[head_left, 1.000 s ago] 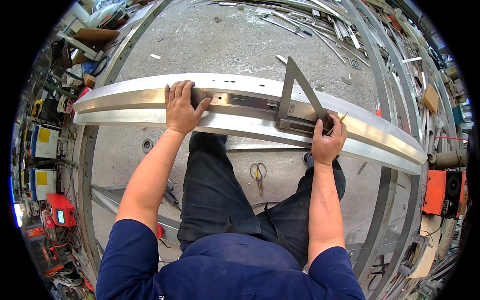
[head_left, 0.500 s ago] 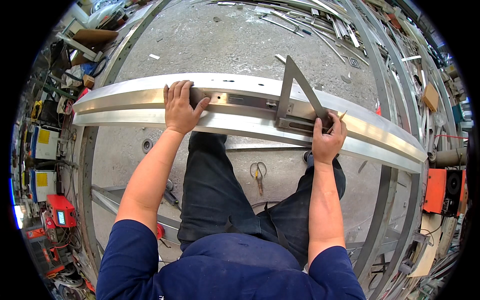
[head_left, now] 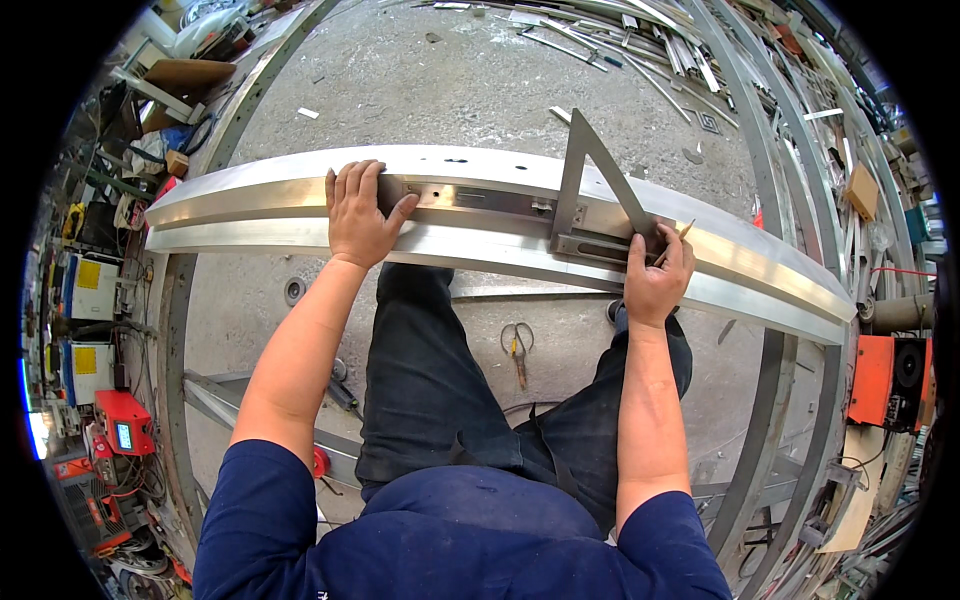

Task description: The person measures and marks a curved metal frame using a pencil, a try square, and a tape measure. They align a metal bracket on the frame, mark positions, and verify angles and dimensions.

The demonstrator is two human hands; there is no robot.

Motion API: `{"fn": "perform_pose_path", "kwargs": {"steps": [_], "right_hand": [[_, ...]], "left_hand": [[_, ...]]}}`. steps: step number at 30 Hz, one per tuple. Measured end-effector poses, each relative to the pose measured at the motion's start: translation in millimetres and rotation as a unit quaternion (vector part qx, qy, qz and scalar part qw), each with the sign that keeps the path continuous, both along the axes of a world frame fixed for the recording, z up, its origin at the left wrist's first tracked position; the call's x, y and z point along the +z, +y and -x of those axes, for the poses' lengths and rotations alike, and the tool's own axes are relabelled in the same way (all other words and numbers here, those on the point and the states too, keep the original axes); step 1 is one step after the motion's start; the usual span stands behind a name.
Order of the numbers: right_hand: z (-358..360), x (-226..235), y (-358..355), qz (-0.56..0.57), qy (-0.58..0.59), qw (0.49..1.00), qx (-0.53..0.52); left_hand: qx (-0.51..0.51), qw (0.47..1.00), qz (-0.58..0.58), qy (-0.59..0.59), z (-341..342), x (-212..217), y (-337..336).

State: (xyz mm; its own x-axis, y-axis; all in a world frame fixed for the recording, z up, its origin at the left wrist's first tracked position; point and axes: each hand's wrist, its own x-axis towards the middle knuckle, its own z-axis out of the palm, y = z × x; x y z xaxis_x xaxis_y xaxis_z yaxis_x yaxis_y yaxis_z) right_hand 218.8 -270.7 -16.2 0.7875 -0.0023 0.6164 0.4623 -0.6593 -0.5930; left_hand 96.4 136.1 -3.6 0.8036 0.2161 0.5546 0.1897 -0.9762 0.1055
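Set square point(head_left: 572, 190) is stood on the long metal profile point(head_left: 470, 250), right corner kinda blocked by the right hand point(head_left: 655, 283) closed on it. Pencil-like stick point(head_left: 687, 231) there is mostly hidden too. Slotted metal strip's point(head_left: 480, 201) left end is covered by the open left hand point(head_left: 362, 228).

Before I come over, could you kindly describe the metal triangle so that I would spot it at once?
Find the long silvery beam that spans the view in front of the person. Follow it rightward to the right hand; the metal triangle is at those fingertips. Its open, three-sided outline, with a point showing past the beam's far edge, sets it apart.
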Motion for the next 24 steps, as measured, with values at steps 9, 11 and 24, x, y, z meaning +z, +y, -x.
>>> {"fn": "perform_pose_path", "kwargs": {"steps": [9,11,24], "right_hand": [[0.0,0.3,1.7,-0.001,-0.002,1.0,-0.001],[0.0,0.6,0.7,0.002,0.0,1.0,-0.002],[-0.6,-2.2,0.1,0.002,0.007,1.0,-0.002]], "left_hand": [[0.003,1.0,0.003,0.005,1.0,0.7,0.6],[0.004,1.0,0.003,0.008,0.3,0.7,0.0],[0.004,1.0,-0.002,0.005,0.7,1.1,-0.4]]}}
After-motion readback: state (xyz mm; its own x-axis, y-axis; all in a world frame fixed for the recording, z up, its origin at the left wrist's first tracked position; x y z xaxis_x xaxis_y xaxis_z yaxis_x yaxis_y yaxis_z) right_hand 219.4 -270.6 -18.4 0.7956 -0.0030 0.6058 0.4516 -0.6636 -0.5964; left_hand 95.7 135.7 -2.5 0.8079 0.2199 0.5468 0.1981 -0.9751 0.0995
